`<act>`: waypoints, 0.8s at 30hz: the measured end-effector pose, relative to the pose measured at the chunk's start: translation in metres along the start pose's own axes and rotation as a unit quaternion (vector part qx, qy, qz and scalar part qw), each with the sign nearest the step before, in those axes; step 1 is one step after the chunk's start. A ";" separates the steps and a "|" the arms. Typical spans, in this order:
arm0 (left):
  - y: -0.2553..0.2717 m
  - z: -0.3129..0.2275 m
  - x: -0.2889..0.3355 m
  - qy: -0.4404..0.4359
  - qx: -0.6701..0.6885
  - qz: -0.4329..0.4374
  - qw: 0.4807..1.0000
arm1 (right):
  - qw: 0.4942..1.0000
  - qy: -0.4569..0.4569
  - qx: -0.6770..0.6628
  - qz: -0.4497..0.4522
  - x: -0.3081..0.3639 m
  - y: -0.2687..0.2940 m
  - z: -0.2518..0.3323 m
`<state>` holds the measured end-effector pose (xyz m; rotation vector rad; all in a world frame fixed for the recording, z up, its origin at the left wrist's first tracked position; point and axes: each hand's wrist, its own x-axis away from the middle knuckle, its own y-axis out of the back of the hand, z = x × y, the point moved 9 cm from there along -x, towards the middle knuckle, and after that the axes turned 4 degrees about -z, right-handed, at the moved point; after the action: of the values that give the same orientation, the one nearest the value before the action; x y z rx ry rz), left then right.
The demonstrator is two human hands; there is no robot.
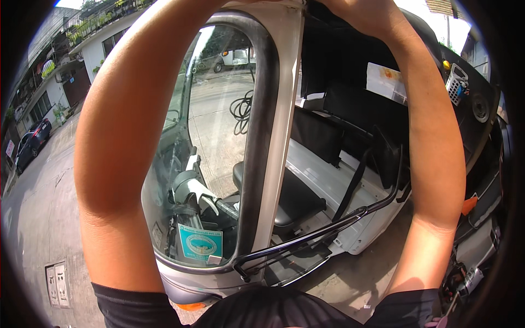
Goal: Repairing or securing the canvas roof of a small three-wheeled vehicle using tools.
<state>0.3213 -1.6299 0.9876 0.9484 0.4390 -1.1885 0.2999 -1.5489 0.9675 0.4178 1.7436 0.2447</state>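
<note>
Both my arms are raised in front of a white three-wheeled vehicle with a black-edged windshield (262, 109). The left forearm (142, 82) runs up past the windshield's left side, and that hand lies beyond the upper edge. Of my right hand (361, 13), only the back and wrist show, near the top of the white windshield post (284, 120); its fingers are hidden, so any grip cannot be told. Through the glass I see handlebars (197, 191) and a teal sticker (200, 243). A black seat (298, 205) stands inside.
A black tubular bar (322, 224) crosses the open side of the vehicle. Farther right, a grey basket (455, 85) hangs by a dark panel with a round speaker-like disc (480, 107). A dark car (33, 145) is parked on the concrete street at left.
</note>
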 end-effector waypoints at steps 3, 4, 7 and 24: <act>-0.012 0.005 -0.003 0.033 -0.003 0.074 0.997 | 1.000 0.019 0.019 0.001 0.002 0.002 0.006; -0.011 0.005 -0.002 0.032 -0.003 0.072 0.997 | 1.000 0.020 0.020 0.001 0.002 0.008 0.014; -0.008 0.027 0.017 0.120 0.097 -0.009 0.988 | 0.975 -0.147 0.153 0.070 0.010 0.011 0.010; -0.039 0.036 -0.002 0.052 0.316 0.136 0.938 | 0.955 0.144 0.249 -0.079 0.051 -0.005 0.043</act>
<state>0.2780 -1.6605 0.9938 1.5754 -0.0124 -1.0382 0.3324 -1.5350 0.9106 0.6245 2.1152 -0.2714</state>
